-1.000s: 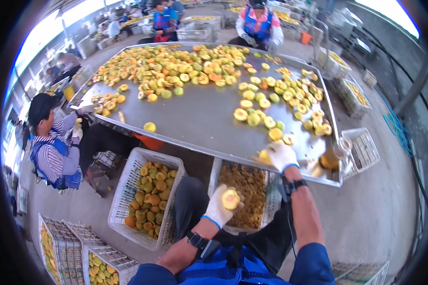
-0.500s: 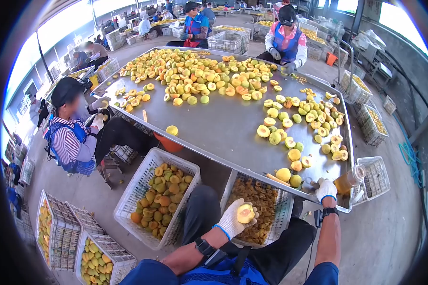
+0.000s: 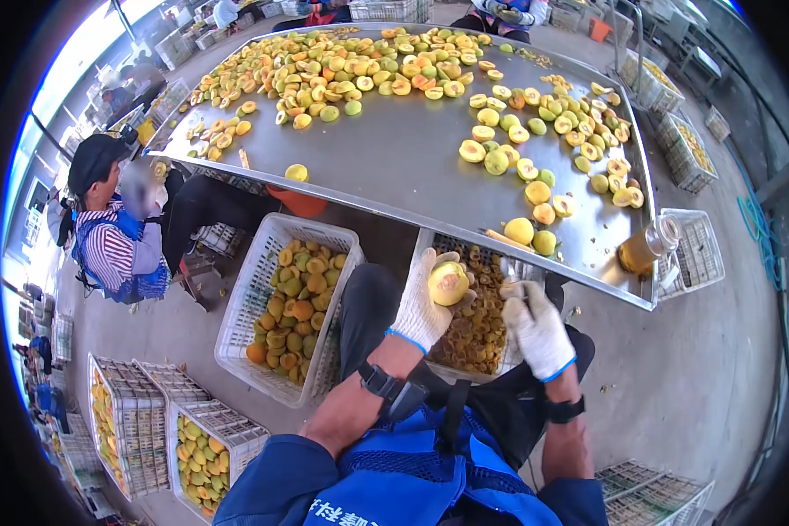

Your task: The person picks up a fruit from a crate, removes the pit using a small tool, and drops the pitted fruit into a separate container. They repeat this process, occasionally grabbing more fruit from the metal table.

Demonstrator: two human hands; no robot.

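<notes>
My left hand point(image 3: 425, 302), in a white knit glove, holds a yellow peach half point(image 3: 448, 283) with its cut face turned up. My right hand point(image 3: 537, 329), also gloved, is just to the right of it, apart from the fruit. Its fingers are curled together, and what they hold is too small and blurred to name. Below both hands, a white crate point(image 3: 510, 355) between my legs contains brown-orange pits and scraps point(image 3: 469, 337). On the metal table point(image 3: 386, 167) in front lie many peach halves point(image 3: 497, 162), with whole-looking fruits point(image 3: 519, 231) near the edge.
A crate point(image 3: 228, 324) of peaches stands left of my knee. A jar point(image 3: 649, 245) and a thin stick point(image 3: 507, 239) are at the table's near right. A co-worker point(image 3: 118, 219) sits at the left. Fruit-filled crates point(image 3: 200, 443) stand at lower left.
My right hand has left the table's near right corner and come in beside my left hand. The left hand has risen in view, still holding the peach half. The view has tilted down.
</notes>
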